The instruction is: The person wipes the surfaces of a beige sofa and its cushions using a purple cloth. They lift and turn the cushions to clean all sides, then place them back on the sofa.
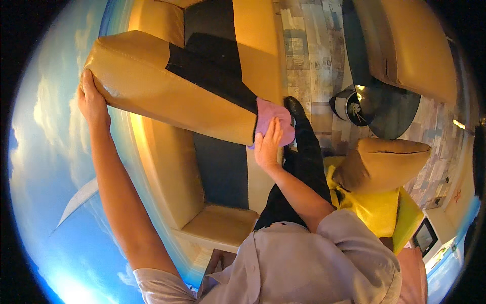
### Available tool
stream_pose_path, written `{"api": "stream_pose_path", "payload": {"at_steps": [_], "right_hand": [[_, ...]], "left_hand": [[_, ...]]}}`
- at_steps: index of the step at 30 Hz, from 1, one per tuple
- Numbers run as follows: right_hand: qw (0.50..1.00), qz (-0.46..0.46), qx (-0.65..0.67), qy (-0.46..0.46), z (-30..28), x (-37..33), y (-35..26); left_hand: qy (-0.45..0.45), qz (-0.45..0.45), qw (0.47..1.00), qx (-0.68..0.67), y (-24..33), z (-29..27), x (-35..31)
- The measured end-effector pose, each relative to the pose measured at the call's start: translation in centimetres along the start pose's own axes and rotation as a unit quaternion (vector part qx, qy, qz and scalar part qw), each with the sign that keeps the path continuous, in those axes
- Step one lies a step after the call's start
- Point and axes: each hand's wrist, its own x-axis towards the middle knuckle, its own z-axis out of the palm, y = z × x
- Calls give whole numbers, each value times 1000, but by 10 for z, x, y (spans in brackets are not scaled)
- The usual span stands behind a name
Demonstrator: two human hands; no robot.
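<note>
A long tan leather-look sofa cushion (152, 86) with a dark fabric face is raised at a slant over the sofa (172, 172). My left hand (93, 104) grips its far left end, with some fingers hidden behind the edge. Against the cushion's nearer right end lies a pink-purple cloth (269, 111). My right hand (268, 147) holds this cloth against that end, fingers laid over it. Beneath the cushion, the sofa's dark seat base (223, 172) is exposed between tan padded borders.
A painted sky wall (50, 126) runs along the left. To the right, on a wood-patterned floor (309, 55), stand a dark round container (349, 107), a dark glossy table (392, 114) and tan seating (415, 45). Nearer are a brown cushion (385, 164) and yellow fabric (367, 207).
</note>
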Motion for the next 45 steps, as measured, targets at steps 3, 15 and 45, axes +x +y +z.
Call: {"api": "stream_pose_path", "payload": {"at_steps": [3,15,45], "right_hand": [[974,165,146,58,27,20,46],[602,539,496,-317,-2,71,104],[527,473,512,-486,-75,185,-77]], "left_hand": [[-27,21,999,-6,12,11,-2],[-37,44,998,4,-17,-40,-33],[39,-364,891,267,-157,-185,-233]]}}
